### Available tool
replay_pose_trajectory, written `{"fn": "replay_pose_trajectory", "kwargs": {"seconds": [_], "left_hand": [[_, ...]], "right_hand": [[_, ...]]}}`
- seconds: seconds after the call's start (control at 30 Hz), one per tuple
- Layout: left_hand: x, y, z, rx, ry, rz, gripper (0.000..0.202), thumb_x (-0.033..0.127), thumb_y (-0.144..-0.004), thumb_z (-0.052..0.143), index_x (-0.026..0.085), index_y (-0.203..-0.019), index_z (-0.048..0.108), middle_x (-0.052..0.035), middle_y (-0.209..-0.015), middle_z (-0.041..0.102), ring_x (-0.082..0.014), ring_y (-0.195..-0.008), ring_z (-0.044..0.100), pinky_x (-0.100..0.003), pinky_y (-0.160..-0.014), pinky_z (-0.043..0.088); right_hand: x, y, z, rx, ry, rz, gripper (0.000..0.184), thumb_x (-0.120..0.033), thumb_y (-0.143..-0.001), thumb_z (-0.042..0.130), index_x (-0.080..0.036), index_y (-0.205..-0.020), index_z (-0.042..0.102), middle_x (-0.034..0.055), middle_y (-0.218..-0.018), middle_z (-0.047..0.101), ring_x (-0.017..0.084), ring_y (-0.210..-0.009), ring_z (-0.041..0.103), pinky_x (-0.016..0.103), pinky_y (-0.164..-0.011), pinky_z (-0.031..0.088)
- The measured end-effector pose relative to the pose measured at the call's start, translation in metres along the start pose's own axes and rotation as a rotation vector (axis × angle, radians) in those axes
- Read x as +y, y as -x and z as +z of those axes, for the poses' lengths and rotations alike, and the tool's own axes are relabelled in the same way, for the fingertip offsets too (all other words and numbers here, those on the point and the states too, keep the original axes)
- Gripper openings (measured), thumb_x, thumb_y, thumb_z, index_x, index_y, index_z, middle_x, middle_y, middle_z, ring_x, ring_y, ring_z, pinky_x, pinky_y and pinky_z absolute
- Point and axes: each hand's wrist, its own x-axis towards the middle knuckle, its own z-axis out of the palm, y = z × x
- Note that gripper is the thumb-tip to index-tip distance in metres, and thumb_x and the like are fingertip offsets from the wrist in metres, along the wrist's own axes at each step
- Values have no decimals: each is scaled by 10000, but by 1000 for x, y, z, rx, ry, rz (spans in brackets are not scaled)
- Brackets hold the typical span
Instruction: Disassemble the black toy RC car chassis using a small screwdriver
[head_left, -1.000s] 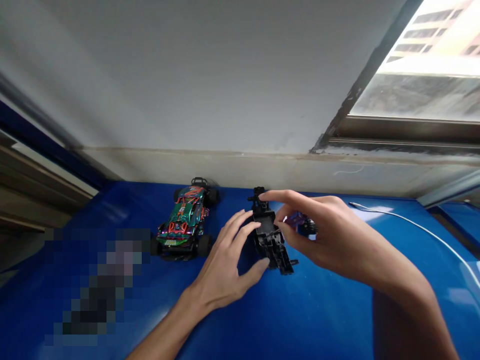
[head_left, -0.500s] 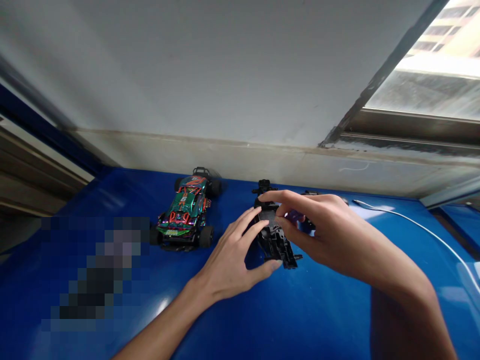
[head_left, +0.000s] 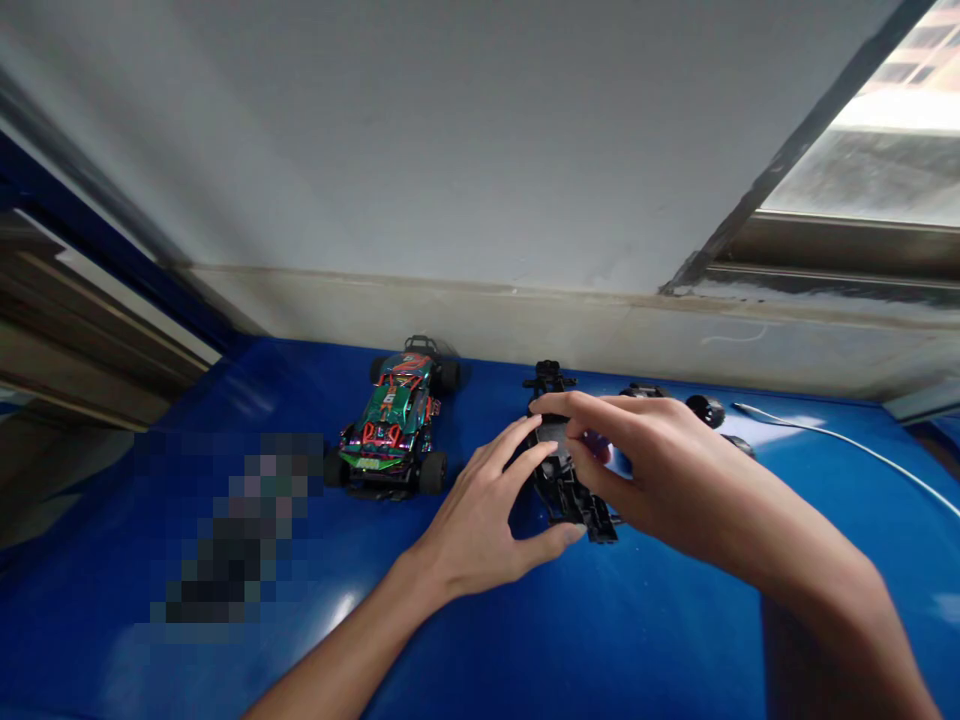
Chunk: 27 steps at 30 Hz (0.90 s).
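A black toy car chassis [head_left: 564,478] without wheels lies on the blue table [head_left: 525,630], near the wall. My left hand [head_left: 487,520] grips its left side, thumb at the near end and fingers curled on top. My right hand [head_left: 645,470] reaches in from the right and pinches the chassis from above with thumb and forefinger. A small purple part shows dimly behind my right fingers.
A green and red toy race car [head_left: 396,425] stands left of the chassis. Loose black wheels [head_left: 705,410] lie behind my right hand by the wall. A white cable [head_left: 847,448] runs across the right side. A blurred patch [head_left: 232,540] covers something at the left.
Both hands stay on the chassis. My right fingers have closed lower onto its top. The view has shifted left, so everything sits further right in the picture, and the loose wheels have come into view.
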Motion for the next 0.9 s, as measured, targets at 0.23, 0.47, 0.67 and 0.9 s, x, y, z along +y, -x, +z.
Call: {"fn": "replay_pose_trajectory", "kwargs": {"seconds": [0.23,0.47,0.67,0.9], "left_hand": [[2,-1,-1,-4,1,2,822,626,-909,722,238,-1591,475,-142,-1750,352,-394,-1604,371,-621,-1279,393],[2,-2,-2,-5,10,3,826,605,-907,739,222,-1591,478,-155,-1757,334,-387,-1601,378,-592,-1279,402],[0,-2,-1,-2,8,16,833,643,-918,712,269,-1613,446,-113,-1771,315,-396,-1594,388,-627,-1266,405],[2,-3,-3,3,16,31,800,592,-913,740,246,-1587,481,-117,-1751,357,-393,-1585,403,-601,-1271,405]], "right_hand": [[-3,-1,7,-69,118,67,232,-183,-1036,529,-225,-1147,728,27,-790,761,164,-635,681,283,-560,365],[-5,1,13,-42,258,40,414,-230,-1093,452,-220,-1490,570,37,-791,776,216,-637,722,310,-562,384],[-5,7,11,-16,514,90,426,-390,-1099,475,-224,-1475,585,19,-589,686,232,-441,606,331,-489,182],[-11,8,13,-124,429,59,532,-161,-1020,488,-287,-1537,483,-20,-670,692,186,-512,603,317,-522,209]]}}
